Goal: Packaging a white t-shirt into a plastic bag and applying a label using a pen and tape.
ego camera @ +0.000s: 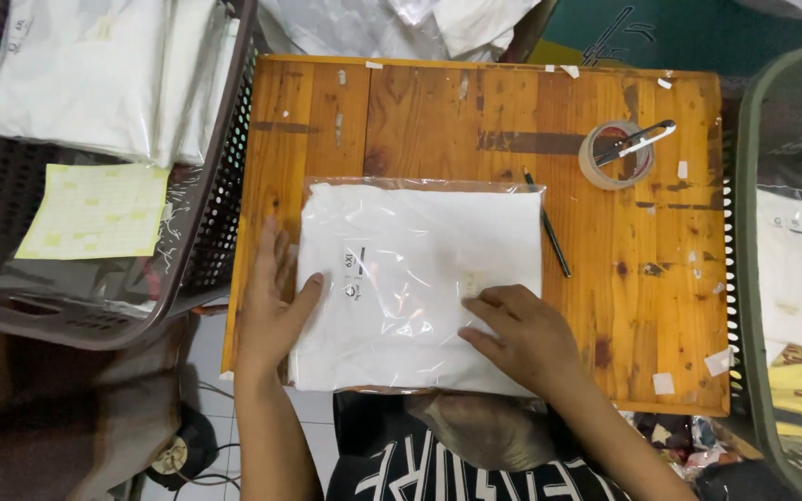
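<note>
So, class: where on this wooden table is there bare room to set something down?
Free: the strip of table behind the bagged white garment, and the patch right of the pen, below the tape roll. Crowded: the near-left, where the left hand and right hand press the bag.

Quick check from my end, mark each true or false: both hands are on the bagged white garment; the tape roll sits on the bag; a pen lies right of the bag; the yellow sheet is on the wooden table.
1. Both hands are on the bagged white garment. True: the left hand lies flat at its left edge, the right hand presses its lower right part.
2. The tape roll sits on the bag. False: it rests on the bare wooden table, apart from the bag.
3. A pen lies right of the bag. True.
4. The yellow sheet is on the table. False: it lies in the dark basket on the left.
</note>
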